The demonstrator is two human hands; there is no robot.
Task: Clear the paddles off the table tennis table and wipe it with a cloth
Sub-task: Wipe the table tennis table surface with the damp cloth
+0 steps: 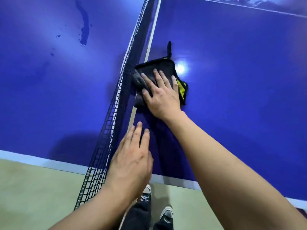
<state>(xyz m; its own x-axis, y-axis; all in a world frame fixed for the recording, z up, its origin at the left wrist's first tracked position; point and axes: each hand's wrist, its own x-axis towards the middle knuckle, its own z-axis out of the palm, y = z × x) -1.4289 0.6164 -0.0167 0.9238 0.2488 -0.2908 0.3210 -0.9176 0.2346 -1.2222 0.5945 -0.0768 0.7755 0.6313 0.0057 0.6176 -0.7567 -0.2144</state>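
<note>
On the right half of the table (240, 80), hard against the net (116, 97), lies the dark cloth (156, 70), folded into a thick pad with a yellow side peeking out at its far edge and a little loop sticking up behind. My right hand (162, 95) lies flat on top of it, fingers (157, 75) spread apart and pressing down rather than gripping, so the whole pad keeps contact with the surface as I push it. I hold it tight to the net, I think, to reach the strip beside the white line that is easy to miss.

My left hand (132, 156) rests nearer to me, just beside the net at the table's edge, palm down with fingers loosely together and holding nothing; it seems there to steady me as I lean in.

Beyond the net, the left half shows dark smears (83, 29) and small spots, so that side looks yet to be wiped. No paddles show anywhere in view, so clearing seems done. Below the edge I see the floor (41, 188) and my shoes (166, 214).
</note>
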